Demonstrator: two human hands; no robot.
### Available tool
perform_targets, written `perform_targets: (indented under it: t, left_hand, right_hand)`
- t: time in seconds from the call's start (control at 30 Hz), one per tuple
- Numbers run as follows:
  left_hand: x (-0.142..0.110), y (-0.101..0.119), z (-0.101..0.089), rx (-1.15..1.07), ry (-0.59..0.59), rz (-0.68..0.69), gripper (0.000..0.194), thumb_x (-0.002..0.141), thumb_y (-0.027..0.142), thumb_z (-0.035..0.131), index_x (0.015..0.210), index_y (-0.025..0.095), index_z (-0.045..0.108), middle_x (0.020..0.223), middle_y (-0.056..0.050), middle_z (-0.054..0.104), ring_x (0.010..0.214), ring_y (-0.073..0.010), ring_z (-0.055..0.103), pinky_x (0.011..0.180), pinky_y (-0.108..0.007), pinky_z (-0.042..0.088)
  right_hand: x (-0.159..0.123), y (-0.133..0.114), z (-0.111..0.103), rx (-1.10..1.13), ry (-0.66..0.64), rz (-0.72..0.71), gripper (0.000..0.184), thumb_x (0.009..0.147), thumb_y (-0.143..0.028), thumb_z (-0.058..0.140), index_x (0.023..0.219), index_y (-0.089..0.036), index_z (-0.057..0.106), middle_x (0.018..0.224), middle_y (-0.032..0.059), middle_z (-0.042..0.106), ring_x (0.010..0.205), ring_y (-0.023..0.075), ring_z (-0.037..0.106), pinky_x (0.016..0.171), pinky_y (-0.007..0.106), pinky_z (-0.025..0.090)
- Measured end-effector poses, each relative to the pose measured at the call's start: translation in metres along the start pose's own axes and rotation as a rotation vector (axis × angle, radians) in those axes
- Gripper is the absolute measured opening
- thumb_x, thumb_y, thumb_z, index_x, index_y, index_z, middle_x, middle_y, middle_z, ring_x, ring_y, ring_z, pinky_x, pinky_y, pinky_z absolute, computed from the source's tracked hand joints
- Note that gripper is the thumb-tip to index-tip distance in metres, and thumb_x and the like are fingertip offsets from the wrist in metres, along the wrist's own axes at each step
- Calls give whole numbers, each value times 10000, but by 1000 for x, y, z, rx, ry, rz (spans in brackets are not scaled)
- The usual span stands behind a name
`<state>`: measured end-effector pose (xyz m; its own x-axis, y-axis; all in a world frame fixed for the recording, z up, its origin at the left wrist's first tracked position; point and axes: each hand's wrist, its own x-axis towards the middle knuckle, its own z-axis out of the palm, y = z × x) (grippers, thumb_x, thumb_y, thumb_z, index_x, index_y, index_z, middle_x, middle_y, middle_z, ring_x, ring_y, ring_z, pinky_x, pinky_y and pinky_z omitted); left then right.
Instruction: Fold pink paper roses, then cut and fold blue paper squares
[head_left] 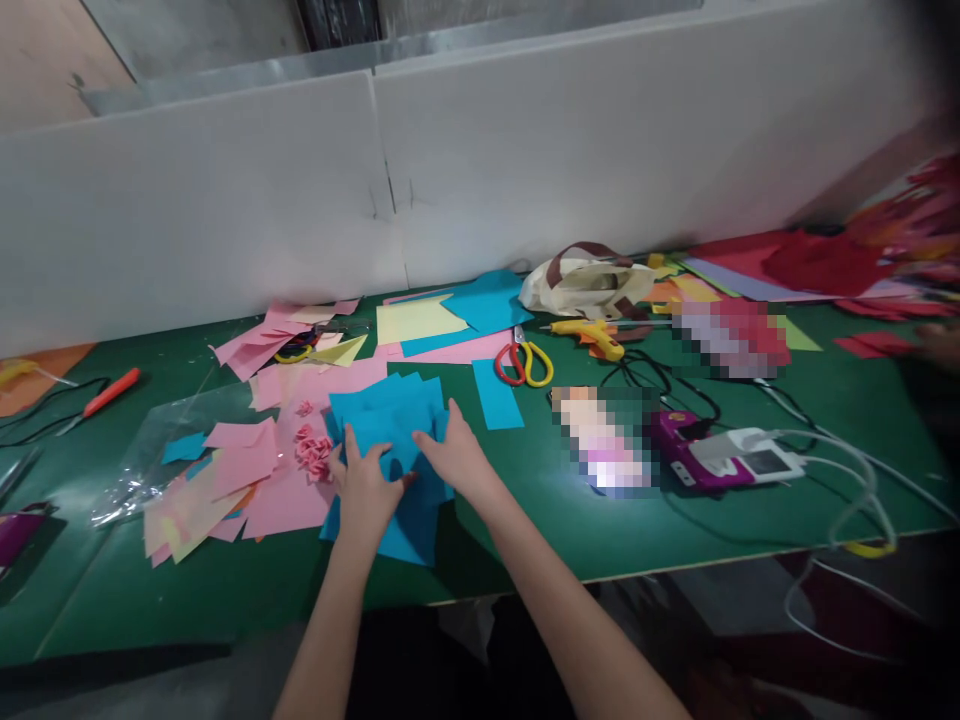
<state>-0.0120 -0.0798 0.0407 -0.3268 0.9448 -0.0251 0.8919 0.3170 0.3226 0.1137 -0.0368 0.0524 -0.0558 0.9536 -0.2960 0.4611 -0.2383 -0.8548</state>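
Several blue paper sheets [390, 405] lie in a loose, uneven stack on the green table before me. My left hand [369, 485] grips the stack's left side, its thumb pointing right across the paper. On the opposite side my right hand [461, 455] holds the sheets, thumb on the front and fingers along the right edge. More blue paper [416, 535] extends below my hands toward the table's front. Just left of the stack, small pink curled paper pieces [311, 452] rest on a pink sheet [281, 510]. My palms hide part of the blue paper.
Scissors [525, 362] and a blue strip [497, 395] lie to the right. Beyond are a yellow glue gun [592, 335], a cloth bag [577, 285] and a purple box [679, 450] with a white cabled device [757, 460]. Paper scraps and a clear plastic bag [142, 490] lie left.
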Motion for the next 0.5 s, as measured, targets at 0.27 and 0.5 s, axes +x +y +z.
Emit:
perform_targets:
  t: [0.27, 0.5]
  left_hand:
    - [26, 12, -5, -5, 27, -192, 696, 647, 344, 712, 1248, 113, 447, 1465, -300, 121, 1245, -515, 275, 826, -579, 410]
    - [19, 12, 7, 5, 14, -149, 804, 709, 386, 663, 1372, 85, 322, 1434, -272, 282, 1289, -493, 231, 954, -618, 283]
  right_hand:
    - [7, -19, 23, -132, 140, 90, 846, 745, -240, 584, 1443, -65, 138, 1351, 313, 350, 1266, 465, 297, 968, 624, 233]
    - [15, -15, 14, -67, 118, 73, 859, 729, -244, 578, 1446, -66, 138, 1346, 301, 359, 1214, 457, 374, 888, 566, 366]
